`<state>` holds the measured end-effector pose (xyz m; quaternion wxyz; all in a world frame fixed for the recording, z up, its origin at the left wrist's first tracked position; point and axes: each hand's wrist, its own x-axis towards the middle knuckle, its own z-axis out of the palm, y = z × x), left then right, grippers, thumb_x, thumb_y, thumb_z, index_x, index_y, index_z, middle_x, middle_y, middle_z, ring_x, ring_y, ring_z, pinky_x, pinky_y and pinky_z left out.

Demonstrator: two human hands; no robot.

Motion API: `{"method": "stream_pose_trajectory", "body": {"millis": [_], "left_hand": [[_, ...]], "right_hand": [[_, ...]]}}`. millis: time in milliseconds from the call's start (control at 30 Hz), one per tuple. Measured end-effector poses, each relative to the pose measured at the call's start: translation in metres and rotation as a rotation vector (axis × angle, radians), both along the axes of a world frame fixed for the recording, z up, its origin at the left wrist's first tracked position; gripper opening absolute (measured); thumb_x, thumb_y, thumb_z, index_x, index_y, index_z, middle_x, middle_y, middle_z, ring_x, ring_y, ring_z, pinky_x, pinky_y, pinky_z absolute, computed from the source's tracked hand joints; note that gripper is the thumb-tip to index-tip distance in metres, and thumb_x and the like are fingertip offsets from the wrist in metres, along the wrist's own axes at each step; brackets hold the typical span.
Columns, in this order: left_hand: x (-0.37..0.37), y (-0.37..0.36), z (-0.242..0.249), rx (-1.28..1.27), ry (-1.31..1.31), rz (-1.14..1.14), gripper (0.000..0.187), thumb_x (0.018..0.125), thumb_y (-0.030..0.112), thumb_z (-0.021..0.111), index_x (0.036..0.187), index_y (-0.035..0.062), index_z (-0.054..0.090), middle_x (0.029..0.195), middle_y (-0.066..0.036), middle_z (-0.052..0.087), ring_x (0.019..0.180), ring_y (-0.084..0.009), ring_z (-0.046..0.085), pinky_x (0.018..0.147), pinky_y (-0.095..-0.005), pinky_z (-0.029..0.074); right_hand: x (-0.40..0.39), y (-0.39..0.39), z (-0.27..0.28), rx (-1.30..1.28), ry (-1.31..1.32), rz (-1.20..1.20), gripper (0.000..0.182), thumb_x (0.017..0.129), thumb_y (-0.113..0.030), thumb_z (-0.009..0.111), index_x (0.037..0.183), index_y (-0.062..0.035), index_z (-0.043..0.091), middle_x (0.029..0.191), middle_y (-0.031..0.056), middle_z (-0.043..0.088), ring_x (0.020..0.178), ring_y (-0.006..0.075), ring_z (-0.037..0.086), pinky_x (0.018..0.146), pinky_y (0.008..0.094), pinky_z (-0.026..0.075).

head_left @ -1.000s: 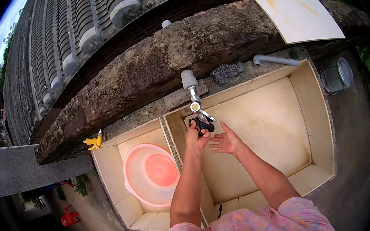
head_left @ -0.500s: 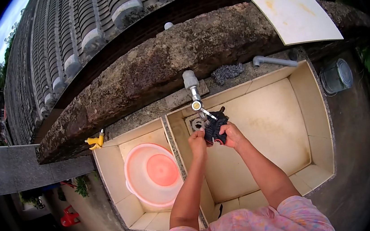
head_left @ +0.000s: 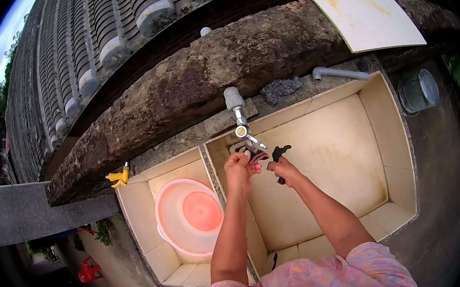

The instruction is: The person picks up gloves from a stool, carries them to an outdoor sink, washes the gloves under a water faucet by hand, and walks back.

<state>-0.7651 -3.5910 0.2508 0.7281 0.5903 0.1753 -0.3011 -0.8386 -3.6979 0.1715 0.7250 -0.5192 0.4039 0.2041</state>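
Observation:
Under the metal tap [head_left: 241,131], my left hand [head_left: 238,170] grips a black glove [head_left: 259,156] with a red-and-white edge; part of it is hidden by my fingers and the tap. Just to the right, my right hand [head_left: 285,170] is closed around another black glove [head_left: 280,151], whose finger-like ends stick out above the fist and a dark end below it. Both hands are over the left part of the large tiled sink basin [head_left: 324,189], a short gap between them.
A pink-and-white plastic basin [head_left: 171,220] sits in the smaller left compartment. A yellow spray nozzle [head_left: 118,176] rests at the back left corner. Along the back ledge are a dark scouring pad [head_left: 281,90] and a grey pipe [head_left: 340,73]. A bucket [head_left: 418,93] stands right of the sink.
Earlier both hands held the black gloves bunched together under the tap. Now the bundle is parted, one piece in each hand, and the left hand has moved slightly up and left.

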Motion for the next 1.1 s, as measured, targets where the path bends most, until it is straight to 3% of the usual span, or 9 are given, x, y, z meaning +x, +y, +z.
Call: {"method": "stream_pose_trajectory", "body": {"millis": [67,133,200,300,433,700,900,1000,1100], "left_hand": [[-0.003,0.004,-0.013,0.125,-0.042,-0.135,0.018,0.081,0.012,0.053,0.067,0.0032,0.047,0.058,-0.004,0.051,0.049,-0.0112,0.048,0.045,-0.0269,0.042],[-0.002,0.015,-0.052,0.467,-0.568,-0.288,0.015,0.08,0.01,0.054,0.07,0.0004,0.048,0.057,-0.003,0.051,0.052,-0.008,0.045,0.047,-0.0235,0.039],[-0.003,0.008,-0.042,0.425,-0.512,-0.231,0.014,0.08,0.009,0.053,0.071,-0.0002,0.048,0.058,-0.001,0.049,0.054,-0.0064,0.04,0.048,-0.0235,0.036],[-0.007,0.003,-0.04,0.35,-0.476,-0.157,0.014,0.081,0.01,0.052,0.072,-0.0002,0.048,0.06,-0.002,0.05,0.055,-0.0069,0.042,0.049,-0.0236,0.037],[-0.009,-0.003,-0.048,0.386,-0.535,-0.04,0.015,0.082,0.01,0.051,0.072,0.0002,0.048,0.061,-0.002,0.051,0.056,-0.0066,0.044,0.05,-0.0222,0.038],[-0.011,-0.005,-0.041,0.308,-0.48,-0.086,0.011,0.082,0.008,0.052,0.074,0.0,0.052,0.063,0.0,0.053,0.058,-0.0059,0.048,0.051,-0.0212,0.041],[-0.022,-0.004,-0.043,0.423,-0.864,-0.634,0.019,0.078,0.017,0.057,0.091,0.002,0.059,0.072,-0.01,0.053,0.071,-0.0193,0.053,0.063,-0.0275,0.042],[-0.024,-0.004,-0.03,0.447,-0.957,-0.702,0.017,0.079,0.015,0.057,0.088,0.0011,0.06,0.07,-0.006,0.052,0.069,-0.0165,0.053,0.063,-0.0257,0.041],[-0.022,0.005,-0.063,0.146,-0.544,-0.527,0.015,0.078,0.012,0.058,0.085,-0.0007,0.06,0.072,-0.004,0.054,0.068,-0.0131,0.053,0.064,-0.0235,0.041]], "right_hand": [[0.003,-0.004,0.011,-0.169,0.02,0.141,0.048,0.063,-0.017,0.054,0.105,0.0047,0.042,0.086,0.0166,0.052,0.074,0.0255,0.054,0.053,0.0312,0.046],[0.006,-0.009,0.026,-0.506,0.052,0.428,0.055,0.064,-0.021,0.056,0.111,0.0032,0.04,0.091,0.0195,0.051,0.082,0.0258,0.055,0.05,0.0311,0.048],[0.01,-0.014,0.032,-0.516,0.026,0.373,0.053,0.064,-0.022,0.056,0.109,0.0014,0.042,0.092,0.0195,0.052,0.078,0.0254,0.055,0.052,0.0313,0.049],[0.014,-0.017,0.041,-0.295,-0.065,0.112,0.046,0.063,-0.016,0.056,0.106,-0.0012,0.046,0.075,0.0108,0.051,0.061,0.0211,0.049,0.047,0.0316,0.042],[0.009,-0.008,0.006,-0.237,-0.134,0.031,0.043,0.067,-0.015,0.054,0.107,-0.0024,0.047,0.082,0.011,0.054,0.065,0.018,0.053,0.047,0.03,0.046],[0.003,-0.003,0.005,0.76,-0.081,-0.557,0.022,0.08,-0.017,0.049,0.097,-0.0037,0.05,0.081,0.0098,0.054,0.059,0.0168,0.05,0.046,0.0277,0.043],[0.007,0.008,-0.007,0.737,-0.06,-0.625,0.021,0.085,-0.022,0.041,0.09,-0.0037,0.049,0.081,0.0096,0.054,0.06,0.0175,0.053,0.051,0.0269,0.047],[0.008,0.007,-0.01,0.728,-0.063,-0.608,0.025,0.088,-0.023,0.035,0.092,-0.0027,0.05,0.081,0.0085,0.055,0.067,0.0185,0.054,0.06,0.0314,0.048],[0.01,0.002,0.008,0.641,-0.04,-0.543,0.029,0.089,-0.028,0.035,0.094,-0.0025,0.049,0.08,0.007,0.055,0.067,0.0172,0.054,0.059,0.0316,0.048]]}}
